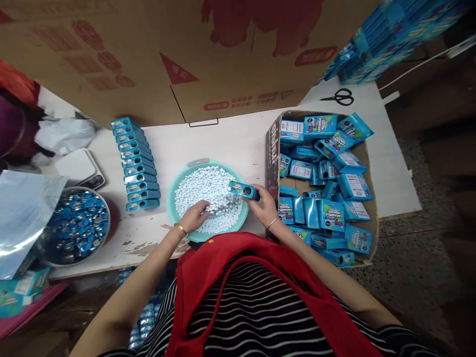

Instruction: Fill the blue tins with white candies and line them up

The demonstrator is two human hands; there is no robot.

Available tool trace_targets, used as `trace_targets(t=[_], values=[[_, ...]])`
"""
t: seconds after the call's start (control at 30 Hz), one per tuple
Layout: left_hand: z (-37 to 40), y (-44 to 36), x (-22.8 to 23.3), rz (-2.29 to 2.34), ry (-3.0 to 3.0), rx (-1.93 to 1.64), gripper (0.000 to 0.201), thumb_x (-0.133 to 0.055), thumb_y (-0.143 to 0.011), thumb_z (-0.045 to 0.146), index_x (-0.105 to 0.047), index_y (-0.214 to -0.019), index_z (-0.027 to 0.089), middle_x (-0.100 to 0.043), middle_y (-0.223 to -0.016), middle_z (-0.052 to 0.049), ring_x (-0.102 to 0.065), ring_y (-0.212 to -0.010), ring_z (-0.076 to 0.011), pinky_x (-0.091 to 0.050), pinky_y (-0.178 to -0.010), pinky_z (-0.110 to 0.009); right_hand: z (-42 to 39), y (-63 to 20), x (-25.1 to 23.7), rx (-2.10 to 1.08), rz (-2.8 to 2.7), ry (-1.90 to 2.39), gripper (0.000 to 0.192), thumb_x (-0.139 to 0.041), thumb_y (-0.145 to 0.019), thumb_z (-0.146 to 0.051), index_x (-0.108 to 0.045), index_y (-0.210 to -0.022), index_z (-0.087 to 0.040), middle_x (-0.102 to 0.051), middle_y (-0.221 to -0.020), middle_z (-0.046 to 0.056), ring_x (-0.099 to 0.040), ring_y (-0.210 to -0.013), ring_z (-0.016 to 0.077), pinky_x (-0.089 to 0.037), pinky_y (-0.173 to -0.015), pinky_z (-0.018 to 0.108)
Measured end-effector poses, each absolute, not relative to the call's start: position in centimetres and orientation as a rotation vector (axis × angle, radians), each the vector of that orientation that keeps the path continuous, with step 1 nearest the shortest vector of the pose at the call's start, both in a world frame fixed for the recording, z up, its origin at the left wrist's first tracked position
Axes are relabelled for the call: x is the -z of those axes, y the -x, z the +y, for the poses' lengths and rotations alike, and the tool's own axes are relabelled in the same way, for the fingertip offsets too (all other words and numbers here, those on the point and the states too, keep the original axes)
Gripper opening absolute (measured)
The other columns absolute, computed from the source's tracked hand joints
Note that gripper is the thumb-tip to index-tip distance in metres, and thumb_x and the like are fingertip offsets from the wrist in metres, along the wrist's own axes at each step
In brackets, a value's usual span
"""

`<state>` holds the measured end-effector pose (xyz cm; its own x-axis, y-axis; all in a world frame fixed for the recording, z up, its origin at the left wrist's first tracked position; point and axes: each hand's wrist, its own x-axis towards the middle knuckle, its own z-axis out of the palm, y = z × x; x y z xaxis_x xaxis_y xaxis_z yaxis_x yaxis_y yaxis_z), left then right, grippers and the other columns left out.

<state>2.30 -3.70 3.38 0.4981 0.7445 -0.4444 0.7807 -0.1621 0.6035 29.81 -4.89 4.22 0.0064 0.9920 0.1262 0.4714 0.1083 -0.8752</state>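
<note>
The right hand point(265, 207) has its fingers clamped on the end of a slim blue box point(240, 189); the thing juts leftward from the fingertips, its printed side up, above the right part of a pale green basin point(170, 198). The left hand point(193, 218) reaches over the basin's near left side, its thumb and forefinger tips a little apart among small white pieces point(197, 184); whether they pinch any, I cannot tell. The box lies to the right of these left fingers and slightly beyond them, well clear of their tips.

Just right of the right fingers stands an open carton point(273, 151) heaped with blue packets point(332, 215). Left of the left fingers, past the basin, similar blue boxes point(140, 171) form a row on the bench point(226, 136). Farther left sits a steel bowl point(48, 245) of small blue and silvery pieces point(84, 223).

Beyond both hands a large cardboard box point(143, 94) rises; black scissors point(341, 97) lie far ahead and right of the right fingers.
</note>
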Motion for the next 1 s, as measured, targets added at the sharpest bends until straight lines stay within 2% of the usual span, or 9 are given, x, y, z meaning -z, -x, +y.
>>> trace_targets(t=[0.2,0.37,0.5,0.67,0.73,0.83,0.93,1.0], values=[[-1.8,-0.5,-11.9,1.116,-2.085,-0.137,0.025,-0.042,-0.094,0.032,-0.052,-0.112,0.018,-0.062,-0.102,-0.008,-0.058,-0.092,-0.0181,-0.047,-0.083,-0.032,-4.6,-28.8,-4.2,-0.749,-1.822,1.388,0.035,-0.054,-0.083,-0.019,-0.056,-0.117,-0.022,-0.063,-0.114,0.010,-0.057,-0.108,0.0273,-0.048,-0.095,0.047],[-0.3,-3.2,-16.9,1.143,-2.297,0.202,0.020,-0.043,-0.092,0.025,-0.053,-0.108,0.017,-0.062,-0.102,-0.009,-0.061,-0.093,-0.0219,-0.049,-0.078,-0.034,-4.6,-27.2,-4.1,-0.728,-1.920,1.288,0.038,-0.052,-0.082,-0.014,-0.055,-0.120,-0.019,-0.063,-0.115,0.012,-0.056,-0.110,0.0269,-0.047,-0.097,0.046],[-0.1,-6.3,-20.1,1.247,-2.408,0.549,0.023,-0.041,-0.090,0.014,-0.053,-0.110,0.016,-0.063,-0.096,-0.010,-0.062,-0.084,-0.0232,-0.048,-0.069,-0.034,-4.6,-26.8,-4.3,-0.737,-1.944,1.259,0.037,-0.052,-0.084,-0.016,-0.054,-0.121,-0.020,-0.063,-0.116,0.012,-0.056,-0.111,0.0269,-0.047,-0.097,0.047],[-0.3,-8.8,-22.6,1.229,-2.477,0.647,0.026,-0.034,-0.090,0.009,-0.057,-0.100,0.016,-0.061,-0.086,-0.010,-0.061,-0.080,-0.0239,-0.047,-0.067,-0.035,-4.6,-26.6,-4.0,-0.787,-1.914,1.275,0.037,-0.052,-0.085,-0.018,-0.052,-0.122,-0.023,-0.063,-0.117,0.010,-0.056,-0.112,0.0266,-0.045,-0.100,0.049],[-0.1,-8.4,-22.5,1.197,-2.494,0.638,0.026,-0.034,-0.090,0.010,-0.058,-0.097,0.017,-0.061,-0.088,-0.010,-0.061,-0.082,-0.0244,-0.047,-0.069,-0.036,-4.6,-26.7,-3.8,-0.803,-1.899,1.283,0.038,-0.052,-0.085,-0.018,-0.052,-0.122,-0.024,-0.062,-0.118,0.010,-0.056,-0.113,0.0266,-0.044,-0.102,0.051],[0.9,-5.6,-20.2,1.289,-2.475,0.555,0.025,-0.036,-0.091,0.017,-0.058,-0.103,0.017,-0.061,-0.095,-0.010,-0.060,-0.088,-0.0246,-0.047,-0.072,-0.036,-4.5,-27.3,-3.6,-0.815,-1.846,1.315,0.040,-0.051,-0.082,-0.015,-0.052,-0.121,-0.023,-0.061,-0.118,0.010,-0.056,-0.114,0.0264,-0.044,-0.102,0.050],[2.0,-1.7,-14.7,1.439,-2.343,0.528,0.026,-0.039,-0.091,0.022,-0.056,-0.110,0.017,-0.060,-0.102,-0.010,-0.059,-0.092,-0.0241,-0.047,-0.076,-0.035,-4.3,-28.3,-3.9,-0.839,-1.755,1.372,0.037,-0.052,-0.082,-0.016,-0.054,-0.118,-0.022,-0.060,-0.117,0.011,-0.056,-0.113,0.0263,-0.047,-0.098,0.047],[2.3,-0.1,-10.1,1.449,-2.216,0.582,0.025,-0.041,-0.088,0.016,-0.058,-0.105,0.016,-0.060,-0.101,-0.012,-0.059,-0.095,-0.0253,-0.046,-0.082,-0.037,-4.2,-29.1,-4.4,-0.834,-1.696,1.412,0.033,-0.054,-0.083,-0.019,-0.054,-0.116,-0.022,-0.060,-0.113,0.010,-0.057,-0.109,0.0256,-0.048,-0.095,0.044]])
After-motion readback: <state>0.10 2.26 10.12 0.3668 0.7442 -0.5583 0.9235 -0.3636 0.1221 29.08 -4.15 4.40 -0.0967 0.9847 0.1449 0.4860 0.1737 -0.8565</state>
